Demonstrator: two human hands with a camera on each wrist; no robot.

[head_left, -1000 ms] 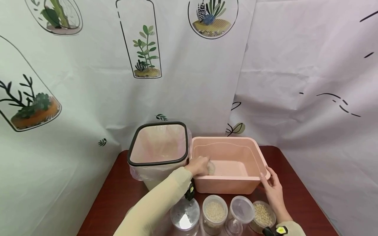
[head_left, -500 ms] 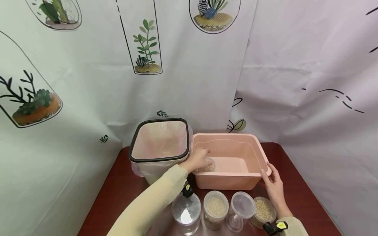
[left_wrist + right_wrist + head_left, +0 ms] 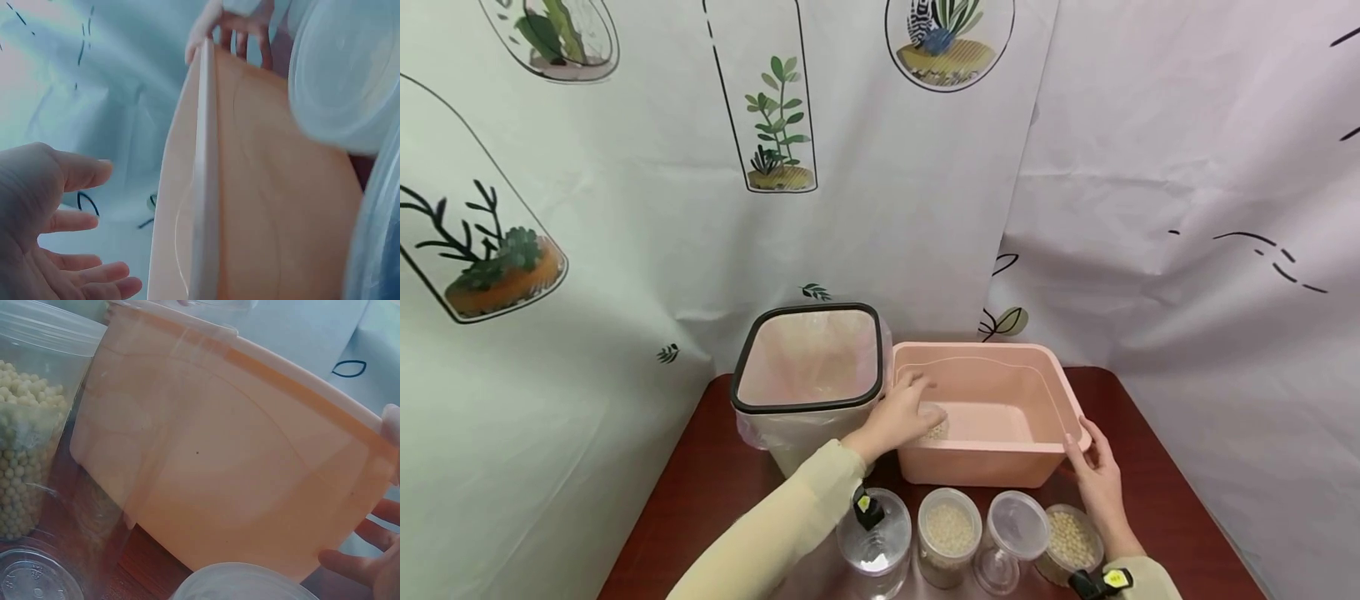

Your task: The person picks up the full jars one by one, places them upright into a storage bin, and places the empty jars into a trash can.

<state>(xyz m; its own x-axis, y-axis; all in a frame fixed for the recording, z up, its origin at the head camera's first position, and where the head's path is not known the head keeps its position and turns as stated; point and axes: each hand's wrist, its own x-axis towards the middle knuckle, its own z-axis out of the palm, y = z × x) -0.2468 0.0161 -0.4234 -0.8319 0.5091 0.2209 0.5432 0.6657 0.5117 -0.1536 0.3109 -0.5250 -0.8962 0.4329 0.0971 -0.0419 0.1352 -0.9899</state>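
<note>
In the head view, the left grip point(image 3: 895, 421) reached over the near left corner of the pink tub point(image 3: 973, 465), its fingers apart beside a small jar point(image 3: 938, 429) that stood or lay inside, partly hidden by the hand. I judged the step in hand to be settling that jar in the tub; the next move seemed to call for raising the hand without knocking it. The right grip point(image 3: 1097, 482) was clamped on the tub's right corner. Left of the tub was a bin point(image 3: 805, 437) with a black rim. Along the bottom of the frame, on the dark red counter point(image 3: 700, 492), were a clear jar point(image 3: 876, 554), a grain jar point(image 3: 950, 533), a tilted jar point(image 3: 1018, 527) and a bean jar point(image 3: 1070, 542). Behind hung a pale cloth point(image 3: 895, 242) printed with plants.

In the left wrist view, the left grip spread at lower left, holding nothing; blurred clear plastic filled the right edge.

In the right wrist view, fingers point(image 3: 375, 537) held the tub's corner at far right, with beans visible through a jar at upper left.
</note>
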